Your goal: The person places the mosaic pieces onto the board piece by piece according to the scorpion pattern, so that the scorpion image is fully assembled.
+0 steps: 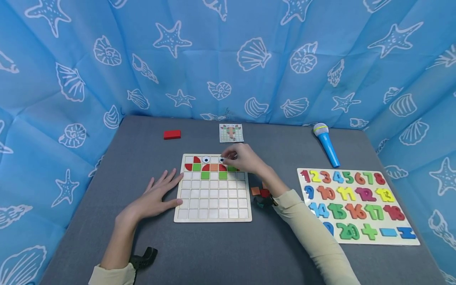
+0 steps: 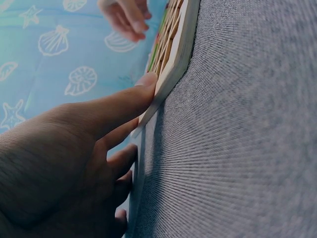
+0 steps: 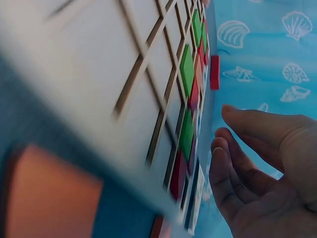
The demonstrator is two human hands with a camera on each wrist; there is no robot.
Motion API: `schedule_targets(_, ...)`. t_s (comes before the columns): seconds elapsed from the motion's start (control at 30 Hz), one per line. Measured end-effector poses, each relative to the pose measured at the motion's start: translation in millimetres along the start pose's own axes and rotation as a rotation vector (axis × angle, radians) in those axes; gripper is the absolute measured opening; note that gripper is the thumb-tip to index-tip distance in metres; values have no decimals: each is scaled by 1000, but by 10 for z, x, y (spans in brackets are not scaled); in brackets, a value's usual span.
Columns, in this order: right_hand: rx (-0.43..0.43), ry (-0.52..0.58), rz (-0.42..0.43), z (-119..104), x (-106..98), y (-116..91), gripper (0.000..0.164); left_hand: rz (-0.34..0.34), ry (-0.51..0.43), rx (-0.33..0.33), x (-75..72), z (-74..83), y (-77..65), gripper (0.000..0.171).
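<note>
1. Gray tabletop point(image 1: 210, 249) borders the near edge of the mid-table grid board point(image 1: 213, 204), roughly square, its sides running away from the viewer.
2. Left hand point(image 1: 153, 200), spread and gripping nothing, touches its left edge.
3. Loose tiles point(image 1: 255, 191) lie just off its right edge.
4. Right hand point(image 1: 244, 158), fingers curved but grasping nothing, hovers at an eye tile point(image 1: 221, 160) in the far row.

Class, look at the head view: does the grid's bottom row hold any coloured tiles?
No: the grid shows coloured tiles only in its top three rows, farthest from the person.
</note>
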State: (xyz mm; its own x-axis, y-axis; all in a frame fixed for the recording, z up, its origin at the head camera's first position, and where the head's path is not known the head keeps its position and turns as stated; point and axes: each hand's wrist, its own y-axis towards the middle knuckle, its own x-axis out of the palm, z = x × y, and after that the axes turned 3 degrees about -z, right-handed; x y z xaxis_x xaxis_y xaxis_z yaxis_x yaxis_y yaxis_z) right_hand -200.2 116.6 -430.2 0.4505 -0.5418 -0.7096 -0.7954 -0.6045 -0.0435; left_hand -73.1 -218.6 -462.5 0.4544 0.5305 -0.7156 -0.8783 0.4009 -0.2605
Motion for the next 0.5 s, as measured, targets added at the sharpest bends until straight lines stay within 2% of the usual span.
schedule_targets(0.27,15,-27,20,115,-184,-360,17,19,11,4,60,-140,37,91)
schedule_targets(0.5,45,-68,14,194,-300,-659,17,24,-3,33,62,-146,28,90)
